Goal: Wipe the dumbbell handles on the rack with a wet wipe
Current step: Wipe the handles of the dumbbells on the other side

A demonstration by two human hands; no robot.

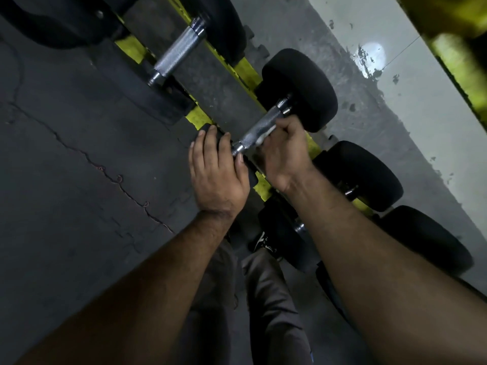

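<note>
A dumbbell with black round heads lies across the yellow rack (196, 117). Its knurled steel handle (259, 126) runs diagonally at the centre of the view. My right hand (283, 155) curls round the lower side of that handle and presses a white wet wipe (264, 137) against it. My left hand (214, 171) lies over the near black head (249, 175) of the same dumbbell, fingers wrapped over its top. The far head (300, 88) is fully visible.
Another dumbbell with a bare steel handle (176, 52) lies on the rack further up. More black dumbbells (361, 175) sit lower right, partly behind my right forearm. A dark cracked rubber floor (66, 167) spreads left; a grey wall (421, 114) stands behind the rack.
</note>
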